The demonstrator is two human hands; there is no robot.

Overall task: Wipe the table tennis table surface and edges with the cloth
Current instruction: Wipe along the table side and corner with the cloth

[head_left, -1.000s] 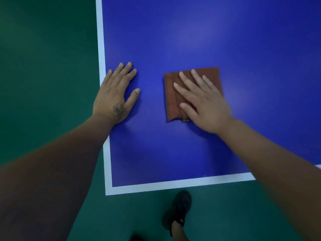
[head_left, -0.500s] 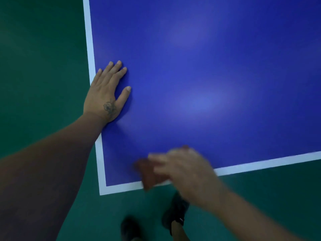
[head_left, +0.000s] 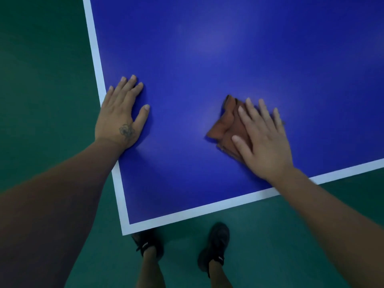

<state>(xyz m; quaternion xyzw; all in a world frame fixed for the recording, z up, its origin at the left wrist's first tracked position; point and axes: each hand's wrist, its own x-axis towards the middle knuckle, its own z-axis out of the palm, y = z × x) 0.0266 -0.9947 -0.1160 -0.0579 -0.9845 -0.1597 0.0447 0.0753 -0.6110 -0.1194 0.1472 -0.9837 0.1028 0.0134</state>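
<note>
The blue table tennis table (head_left: 207,59) fills the upper view, its white-lined near-left corner pointing toward me. A crumpled brown cloth (head_left: 227,123) lies on the blue surface right of centre, a short way in from the near edge line. My right hand (head_left: 264,138) presses flat on the cloth with fingers spread, covering its right part. My left hand (head_left: 122,115) rests flat on the table beside the left white edge line, fingers apart, holding nothing.
Green floor (head_left: 41,80) surrounds the table on the left and below. My two feet in dark shoes (head_left: 214,244) stand on the floor just beyond the near corner of the table.
My right hand swept the cloth from mid-table down to the near edge, then back up and right onto the surface. The cloth went from folded flat to crumpled. My left hand stayed planted.
</note>
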